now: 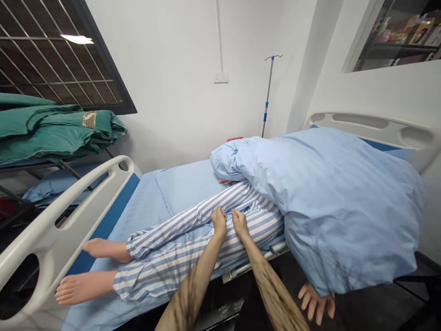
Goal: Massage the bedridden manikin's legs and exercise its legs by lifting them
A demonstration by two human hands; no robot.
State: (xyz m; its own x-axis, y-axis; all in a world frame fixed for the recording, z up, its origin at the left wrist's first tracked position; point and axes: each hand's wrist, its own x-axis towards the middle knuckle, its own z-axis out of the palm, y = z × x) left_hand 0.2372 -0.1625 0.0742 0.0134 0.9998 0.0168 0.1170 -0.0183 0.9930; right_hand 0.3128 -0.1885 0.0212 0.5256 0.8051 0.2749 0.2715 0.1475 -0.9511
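My left hand point(219, 221) and my right hand point(240, 222) are both closed, side by side with a small gap between them. They are over the thighs of a patient manikin lying in blue-and-white striped trousers point(203, 246). Whether trouser cloth is caught in my fingers is hidden. The manikin's bare feet point(90, 284) point to the left end of the bed. A light blue quilt point(330, 193) lies bunched over its upper body. One manikin hand point(317, 301) hangs below the quilt's near edge; fingertips of the other point(225, 181) peek out at the far side.
The bed has a pale footboard point(82, 197) at left and a headboard point(372, 126) at right. A metal side rail point(255, 264) runs along the near edge. An IV pole point(268, 96) stands by the wall. Folded green cloth point(55, 128) lies on a rack at left.
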